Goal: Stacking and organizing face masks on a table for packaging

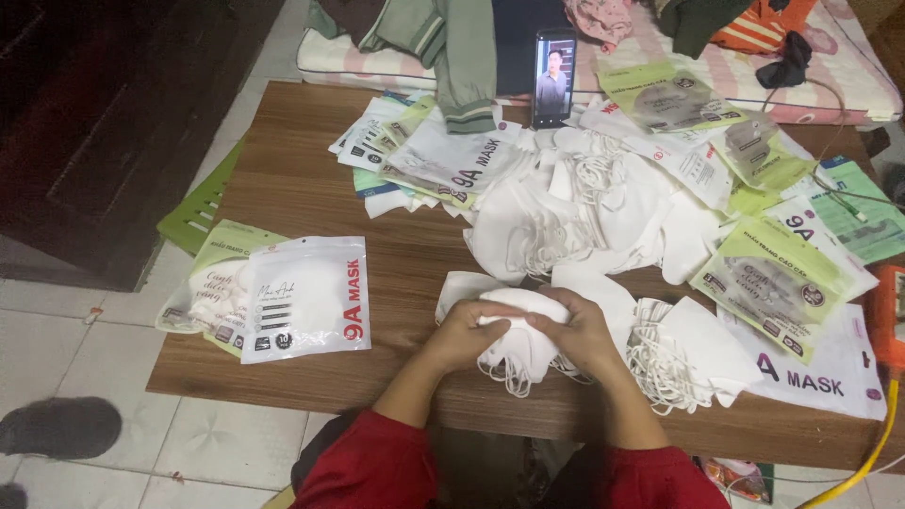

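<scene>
We hold a stack of white masks [520, 341] between both hands at the near edge of the worktop [311, 193], right in front of our body. Our left hand [468, 332] wraps the stack from the left, its grip pressed together around the masks, fingers curled over the top. Our right hand [577, 330] does the same from the right, its grip closed on the stack, and the fingertips of the two hands nearly meet over the middle. Ear loops hang loose below the stack, just over the worktop's edge. Our red sleeves [377, 467] show at the bottom of the view.

Just right of our right hand lies a smaller heap of masks [674, 353] with a tangle of loops showing. Behind our hands, toward the middle of the worktop, sits a large loose pile of masks [584, 212]. To the left, well apart from our hands, a white pouch [306, 297] lies flat, overlapping a green pouch [212, 283]. More flat pouches [429, 155] are fanned out at the far left of the pile, and green ones [778, 283] lie at the right. A phone [553, 77] stands upright at the far edge, its screen lit. Beyond it, clothes [452, 42] are heaped on a striped mattress [745, 71]. A yellow cable [867, 452] runs down past the worktop's near right corner. A dark shoe [61, 426] rests on the tiled floor at the left.
</scene>
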